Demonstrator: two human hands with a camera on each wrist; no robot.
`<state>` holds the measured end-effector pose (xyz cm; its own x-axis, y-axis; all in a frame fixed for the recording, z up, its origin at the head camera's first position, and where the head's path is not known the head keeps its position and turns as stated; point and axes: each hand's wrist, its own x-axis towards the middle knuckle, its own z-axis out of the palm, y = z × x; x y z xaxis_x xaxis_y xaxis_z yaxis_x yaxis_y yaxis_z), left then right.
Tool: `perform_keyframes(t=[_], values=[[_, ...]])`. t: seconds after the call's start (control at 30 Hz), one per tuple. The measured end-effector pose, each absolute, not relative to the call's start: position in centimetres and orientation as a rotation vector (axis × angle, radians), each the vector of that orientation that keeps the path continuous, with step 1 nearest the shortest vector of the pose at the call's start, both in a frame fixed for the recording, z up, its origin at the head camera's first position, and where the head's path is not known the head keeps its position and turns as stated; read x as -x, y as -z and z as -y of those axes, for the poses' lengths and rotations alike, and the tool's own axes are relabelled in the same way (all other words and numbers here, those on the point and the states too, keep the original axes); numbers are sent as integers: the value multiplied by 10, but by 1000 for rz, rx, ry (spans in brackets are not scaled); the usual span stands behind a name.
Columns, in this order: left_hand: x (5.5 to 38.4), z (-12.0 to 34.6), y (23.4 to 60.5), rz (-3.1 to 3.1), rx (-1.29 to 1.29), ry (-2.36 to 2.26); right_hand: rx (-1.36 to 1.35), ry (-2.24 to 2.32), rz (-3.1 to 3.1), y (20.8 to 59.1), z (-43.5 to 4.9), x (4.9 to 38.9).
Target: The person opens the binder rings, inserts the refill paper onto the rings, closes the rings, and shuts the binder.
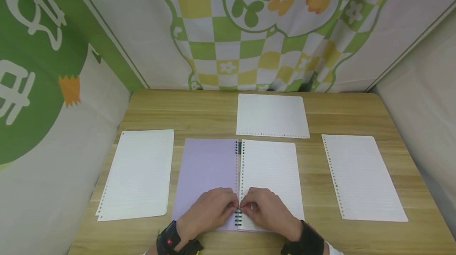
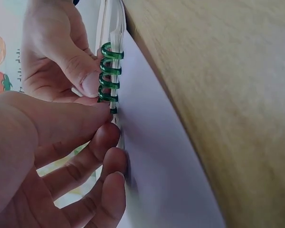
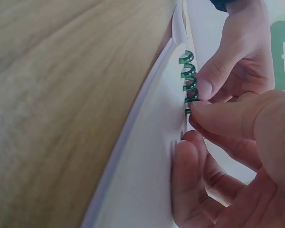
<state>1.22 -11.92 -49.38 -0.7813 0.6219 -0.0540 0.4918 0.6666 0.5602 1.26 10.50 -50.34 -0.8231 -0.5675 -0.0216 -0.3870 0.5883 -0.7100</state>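
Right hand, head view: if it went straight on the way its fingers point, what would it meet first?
The right hand would probably meet the left hand, facing it across the spine of the open notebook. The green coil runs there too and may come first; depth is unclear.

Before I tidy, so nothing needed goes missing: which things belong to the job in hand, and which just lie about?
In the job:
- left hand
- right hand
- green binding rings
- purple-covered notebook

Lying about, though perhaps needed:
- left ruled sheets
- far ruled sheet
- right ruled sheet
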Motion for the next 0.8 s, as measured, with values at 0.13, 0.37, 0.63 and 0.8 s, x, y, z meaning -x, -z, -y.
perform_keyframes(t=[0.13,0.37,0.63,0.8], values=[[-17,121,491,-2628,-880,-798,868,1041,-2580,500,-106,-18],[-30,125,485,-2568,-956,-827,973,966,-2580,493,-108,-32],[-36,125,489,-2600,-959,-788,1024,851,-2659,496,-105,-40],[-38,124,490,-2613,-958,-789,1041,822,-2660,494,-104,-42]])
